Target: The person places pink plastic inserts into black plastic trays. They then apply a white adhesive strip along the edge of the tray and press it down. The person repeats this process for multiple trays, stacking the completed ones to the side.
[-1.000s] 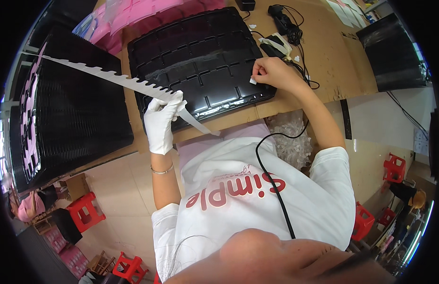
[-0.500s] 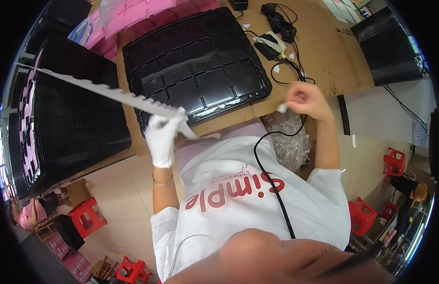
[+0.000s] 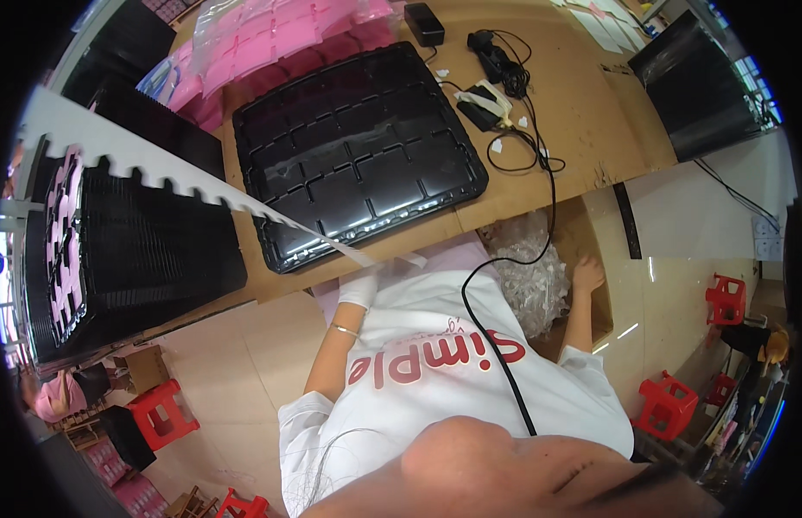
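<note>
My left hand (image 3: 359, 289), in a white glove, is low in front of my shirt beside the table's front edge. It is closed on a long white strip (image 3: 189, 180) with a notched edge, which runs up and left across the black tray's near corner. The gloved fingertips are partly hidden. My bare right hand (image 3: 588, 274) hangs over the right side of a cardboard box (image 3: 600, 304), its fingers loosely apart and nothing visible in them. Crumpled clear plastic scraps (image 3: 532, 289) fill the box. A black moulded plastic tray (image 3: 358, 160) lies on the table before me.
Tall stacks of black trays (image 3: 159, 233) stand at the left, another stack (image 3: 703, 86) at the far right. Pink packing sheets (image 3: 280, 43) lie behind the tray. Black cables and an adapter (image 3: 424, 24) lie on the cardboard-covered table (image 3: 582, 112). Red stools (image 3: 664, 406) stand on the floor.
My right hand has dropped from the table edge to the box, and the small white scrap it held no longer shows. My left hand has moved right and inward, swinging the strip closer.
</note>
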A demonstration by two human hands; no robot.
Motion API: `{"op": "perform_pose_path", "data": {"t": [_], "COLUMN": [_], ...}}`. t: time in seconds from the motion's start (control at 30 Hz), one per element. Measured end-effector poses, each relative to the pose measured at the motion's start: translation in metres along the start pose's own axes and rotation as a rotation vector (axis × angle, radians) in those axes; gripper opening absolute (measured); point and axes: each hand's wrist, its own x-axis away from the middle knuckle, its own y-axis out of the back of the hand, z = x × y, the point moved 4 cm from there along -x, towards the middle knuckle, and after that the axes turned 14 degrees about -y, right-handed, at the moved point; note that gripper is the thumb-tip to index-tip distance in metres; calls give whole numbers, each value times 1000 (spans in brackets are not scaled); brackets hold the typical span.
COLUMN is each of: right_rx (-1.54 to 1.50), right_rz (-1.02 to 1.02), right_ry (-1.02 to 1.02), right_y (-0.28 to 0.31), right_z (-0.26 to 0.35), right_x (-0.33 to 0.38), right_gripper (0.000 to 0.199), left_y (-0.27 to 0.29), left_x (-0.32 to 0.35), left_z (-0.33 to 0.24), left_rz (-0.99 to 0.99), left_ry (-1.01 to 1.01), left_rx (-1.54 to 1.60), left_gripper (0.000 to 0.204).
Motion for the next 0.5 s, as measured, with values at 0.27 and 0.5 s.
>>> {"op": "perform_pose_path", "data": {"t": [0.27, 0.5], "right_rx": [-1297, -1077], "right_rz": [-308, -240], "right_ry": [1064, 1762], "right_y": [388, 406], "right_z": [322, 583], "right_x": [108, 225], "right_gripper": [15, 31], "left_y": [-9, 4], "left_x": [-35, -20], "left_z": [20, 3], "left_rz": [-59, 80], "left_ry": [101, 142], "left_rx": [-4, 52], "left_gripper": [43, 43]}}
